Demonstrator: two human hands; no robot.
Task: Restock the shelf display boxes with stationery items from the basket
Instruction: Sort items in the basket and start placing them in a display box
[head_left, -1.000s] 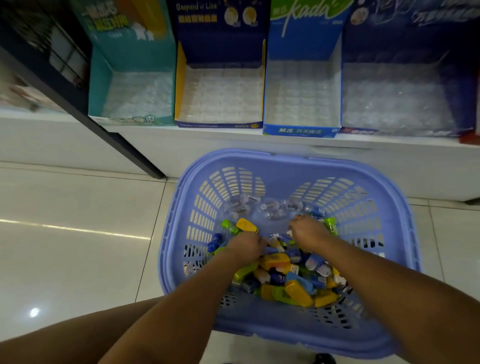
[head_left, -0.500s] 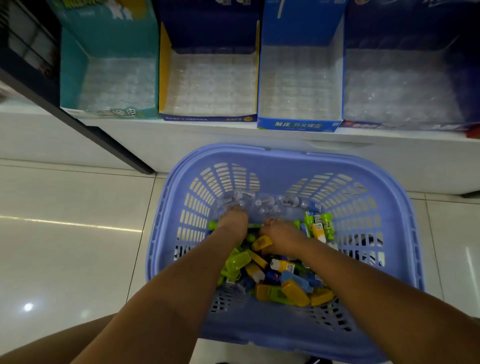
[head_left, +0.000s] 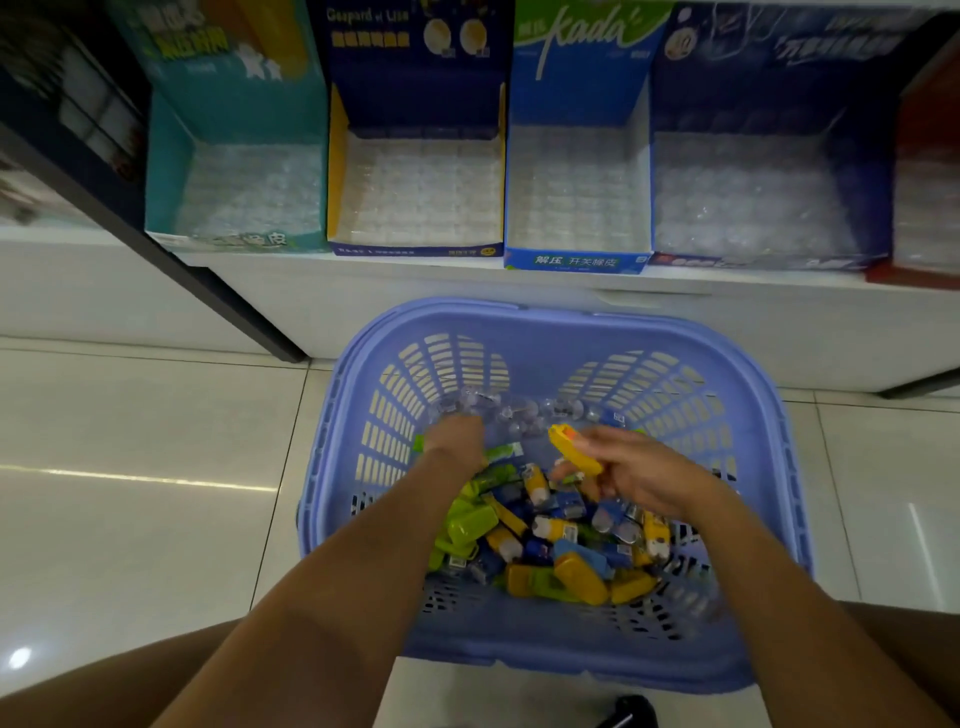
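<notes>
Your right hand (head_left: 636, 480) pinches one eraser (head_left: 571, 448); left hand (head_left: 457, 441), fingers hidden, cannot tell; one basket (head_left: 519, 312); five boxes (head_left: 415, 250).

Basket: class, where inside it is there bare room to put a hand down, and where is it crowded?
Bare floor shows along the near wall of the basket, below the pile of stationery items, and beside its left wall. The middle is crowded; the left hand reaches in there, the right hand holds a yellow item. Clear pieces fill the far end.
</notes>
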